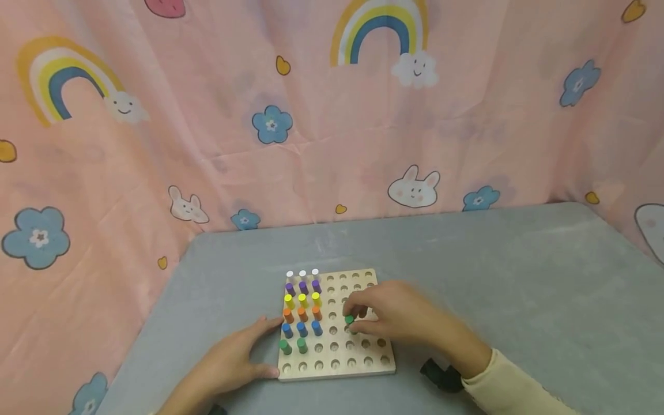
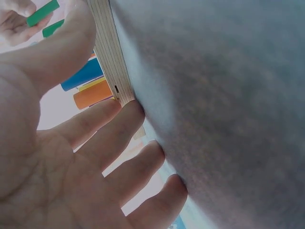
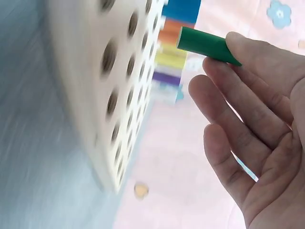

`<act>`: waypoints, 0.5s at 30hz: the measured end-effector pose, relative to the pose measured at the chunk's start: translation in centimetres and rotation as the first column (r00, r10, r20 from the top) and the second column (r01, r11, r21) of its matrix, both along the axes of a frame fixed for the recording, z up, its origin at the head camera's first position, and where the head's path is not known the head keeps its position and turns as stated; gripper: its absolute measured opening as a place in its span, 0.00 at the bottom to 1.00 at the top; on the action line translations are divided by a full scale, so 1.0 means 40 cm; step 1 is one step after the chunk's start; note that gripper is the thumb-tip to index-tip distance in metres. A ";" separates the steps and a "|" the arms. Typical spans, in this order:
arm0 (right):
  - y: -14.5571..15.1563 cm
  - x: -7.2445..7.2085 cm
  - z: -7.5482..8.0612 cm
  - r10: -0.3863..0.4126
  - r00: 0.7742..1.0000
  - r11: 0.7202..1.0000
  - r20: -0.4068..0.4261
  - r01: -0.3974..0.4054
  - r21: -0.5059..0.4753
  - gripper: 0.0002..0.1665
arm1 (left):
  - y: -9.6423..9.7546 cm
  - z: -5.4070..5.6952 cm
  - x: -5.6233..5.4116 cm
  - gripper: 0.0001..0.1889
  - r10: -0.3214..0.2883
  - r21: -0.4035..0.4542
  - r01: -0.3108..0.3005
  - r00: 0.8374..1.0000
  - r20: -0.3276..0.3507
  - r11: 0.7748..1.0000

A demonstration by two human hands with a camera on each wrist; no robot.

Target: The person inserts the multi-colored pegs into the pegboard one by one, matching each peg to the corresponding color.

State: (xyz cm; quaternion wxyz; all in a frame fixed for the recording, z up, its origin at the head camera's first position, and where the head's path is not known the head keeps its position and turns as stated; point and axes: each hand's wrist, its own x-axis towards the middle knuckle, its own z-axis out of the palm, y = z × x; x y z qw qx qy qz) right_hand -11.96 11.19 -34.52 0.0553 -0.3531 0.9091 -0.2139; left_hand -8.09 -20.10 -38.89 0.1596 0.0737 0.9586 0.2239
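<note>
A wooden pegboard (image 1: 309, 376) with rows of round holes lies on the grey table. Between thumb and fingertips, my right hand (image 1: 402, 311) pinches a green peg (image 3: 202, 44) above the board's right half, and the peg's lower end is free of the holes. My left hand (image 1: 228, 354) rests at the board's left edge, fingers extended, with thumb and index fingertip touching its side. Upright in the left columns stand white pegs (image 1: 302, 275), purple pegs (image 1: 303, 287), yellow pegs (image 1: 303, 300), orange pegs (image 1: 302, 314), blue pegs (image 1: 302, 329) and two green pegs (image 1: 302, 345).
The grey table (image 1: 508, 276) extends around the board on all sides. A pink patterned curtain (image 1: 321, 161) hangs behind it and down both sides. A black strap-like item (image 1: 441, 376) shows beneath the right wrist.
</note>
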 end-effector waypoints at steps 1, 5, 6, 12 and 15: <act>-0.015 -0.001 0.000 0.009 1.000 1.000 0.008 -0.009 0.001 0.07 | 0.000 0.001 0.000 0.47 -0.002 0.000 0.002 1.000 -0.004 1.000; -0.066 -0.001 -0.004 0.043 0.998 0.999 0.050 -0.041 -0.033 0.07 | 0.000 0.004 -0.002 0.47 -0.004 -0.002 0.004 1.000 -0.008 1.000; -0.076 0.000 -0.007 0.054 0.997 0.998 0.049 -0.052 -0.043 0.07 | 0.000 0.004 -0.003 0.47 -0.004 -0.004 0.004 1.000 -0.008 1.000; -0.120 0.009 -0.028 0.077 0.996 0.996 0.054 -0.074 -0.056 0.07 | -0.002 0.003 -0.003 0.46 -0.013 -0.002 0.013 1.000 -0.013 1.000; -0.132 0.013 -0.039 0.069 0.996 0.996 0.051 -0.067 -0.052 0.07 | -0.003 0.001 -0.001 0.46 -0.020 0.005 0.020 1.000 -0.016 1.000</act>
